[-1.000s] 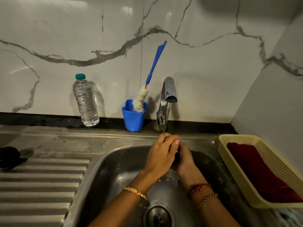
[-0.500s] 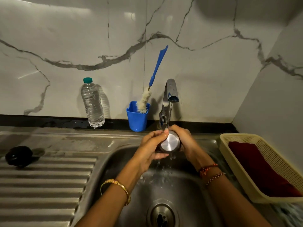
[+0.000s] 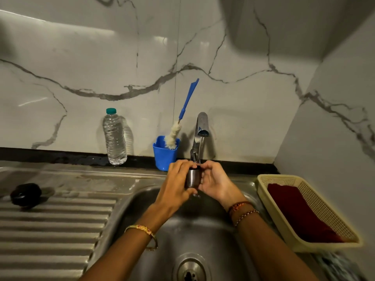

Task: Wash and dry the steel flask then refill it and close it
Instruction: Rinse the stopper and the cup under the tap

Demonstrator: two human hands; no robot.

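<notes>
the washing is underway: left hand (image 3: pixel 178 180) and right hand (image 3: pixel 215 182) both grip the steel flask (image 3: pixel 192 179) upright under the running tap (image 3: pixel 202 126), over the sink (image 3: pixel 142 209). drying, refilling and closing remain, i judge.

White marble-look wall tiles (image 3: pixel 233 98) with grey veins fill the upper frame, meeting a plain side wall (image 3: pixel 334 138) at right. A dark strip (image 3: pixel 60 157) runs along the base. Light glares at upper left.
</notes>
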